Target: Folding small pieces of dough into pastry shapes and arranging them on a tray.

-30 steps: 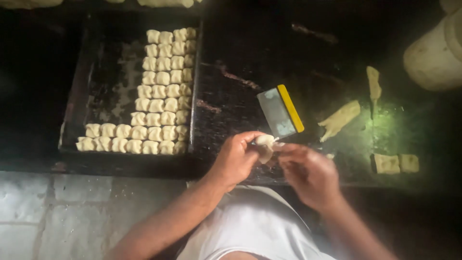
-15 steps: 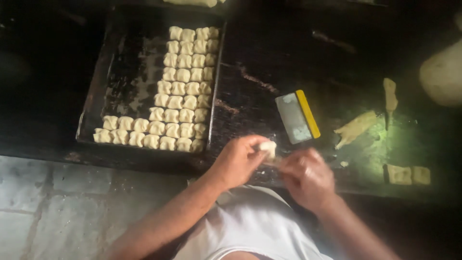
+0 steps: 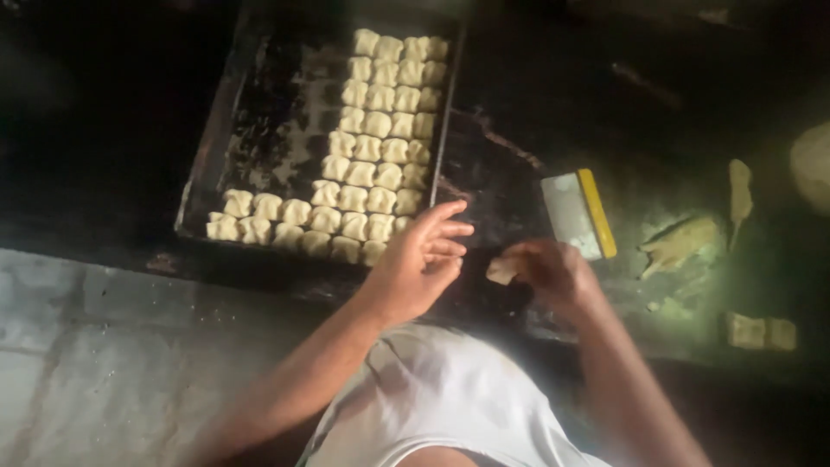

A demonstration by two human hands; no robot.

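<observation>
The right hand [image 3: 553, 275] holds a small dough piece [image 3: 502, 270] pinched between its fingertips, just above the front part of the dark tabletop [image 3: 510, 186]. The piece sticks out on the left side of this hand, toward the other hand, and it is pale and a little folded. The left hand [image 3: 421, 264] holds nothing; its fingers [image 3: 445, 232] are spread and loosely extended, pointing to the right and a little upward. This hand is just beside the dough piece but apart from it, with a narrow dark gap between the two. The left hand hovers over the near right corner of a black baking tray [image 3: 251, 130], where its fingers are close to the last shaped pieces. On the tray, many shaped dough pieces [image 3: 372, 164] lie in tidy rows: several columns along the right side and two rows along the near edge, each one touching its neighbours. The left part of the tray is bare and shows floury marks. To the right of the hands, a scraper [image 3: 577, 213] with a yellow handle lies flat on the tabletop, near the right hand. Farther right lie some dough strips [image 3: 683, 242] and two cut squares [image 3: 761, 332], well apart from both hands. A pale round lump [image 3: 813, 164] is at the right edge, cut off by the frame, and I cannot tell what it is. The person wears a white shirt [image 3: 432, 398].
</observation>
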